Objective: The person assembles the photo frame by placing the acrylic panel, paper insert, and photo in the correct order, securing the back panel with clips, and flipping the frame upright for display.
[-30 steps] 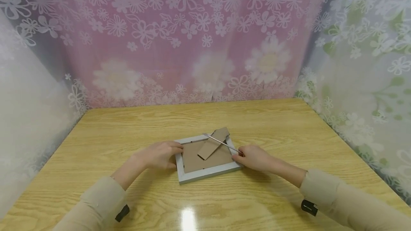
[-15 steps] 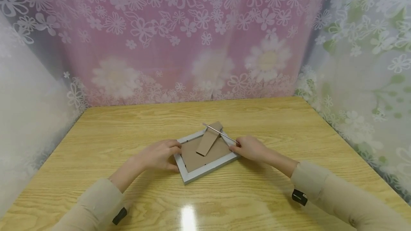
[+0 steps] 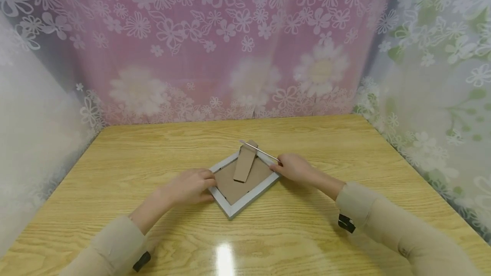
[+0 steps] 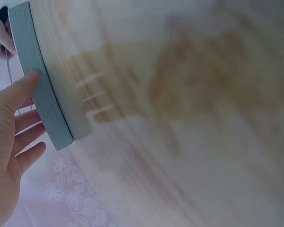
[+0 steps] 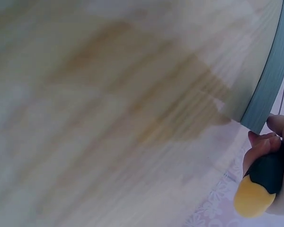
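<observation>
A silver-grey picture frame (image 3: 251,199) lies face down on the table, turned at an angle. Its brown backing board (image 3: 230,186) shows, with a folding stand leg (image 3: 244,167) slanting across it. My left hand (image 3: 192,186) grips the left side, thumb and fingers on opposite faces of the edge. At the right corner my right hand (image 3: 297,168) pinches the frame while also holding a screwdriver (image 5: 255,196). The yellow-and-black handle sits in the palm. Its thin metal shaft points left, above the stand's top end.
The wood-grain table (image 3: 153,148) extends around the frame on all sides. A pink floral curtain (image 3: 215,54) hangs along the back edge. Pale floral curtains (image 3: 433,97) close in the sides.
The frame has turned counterclockwise, its right corner swinging away from me. My right hand moved up and left with it, screwdriver included; my left hand stayed nearly in place.
</observation>
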A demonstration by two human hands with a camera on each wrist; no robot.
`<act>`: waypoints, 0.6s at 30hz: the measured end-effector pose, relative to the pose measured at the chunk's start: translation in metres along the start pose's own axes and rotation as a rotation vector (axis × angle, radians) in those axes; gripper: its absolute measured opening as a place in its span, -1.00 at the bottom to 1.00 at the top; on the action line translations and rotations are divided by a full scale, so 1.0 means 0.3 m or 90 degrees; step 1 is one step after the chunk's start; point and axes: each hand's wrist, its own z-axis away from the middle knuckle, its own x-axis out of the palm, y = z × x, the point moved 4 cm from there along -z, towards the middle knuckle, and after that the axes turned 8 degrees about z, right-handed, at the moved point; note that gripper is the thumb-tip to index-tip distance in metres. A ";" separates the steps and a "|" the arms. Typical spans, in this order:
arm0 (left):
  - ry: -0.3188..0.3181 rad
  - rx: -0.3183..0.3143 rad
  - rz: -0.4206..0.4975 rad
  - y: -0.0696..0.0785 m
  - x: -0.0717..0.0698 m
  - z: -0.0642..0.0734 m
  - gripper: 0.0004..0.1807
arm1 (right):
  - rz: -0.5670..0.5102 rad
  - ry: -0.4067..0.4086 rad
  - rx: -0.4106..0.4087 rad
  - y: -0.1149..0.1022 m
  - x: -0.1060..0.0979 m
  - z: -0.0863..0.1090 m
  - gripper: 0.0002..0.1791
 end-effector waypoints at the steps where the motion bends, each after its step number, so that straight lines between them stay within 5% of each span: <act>1: 0.010 0.012 -0.007 0.007 -0.002 0.000 -0.69 | 0.001 0.000 0.000 0.000 -0.001 -0.007 -0.62; 12: 0.013 0.103 -0.076 0.093 0.003 -0.026 -0.77 | 0.074 0.024 -0.039 -0.005 -0.010 -0.074 -0.62; 18: 0.008 0.117 -0.086 0.134 0.011 -0.042 -0.78 | 0.088 0.020 -0.030 -0.014 -0.009 -0.099 -0.63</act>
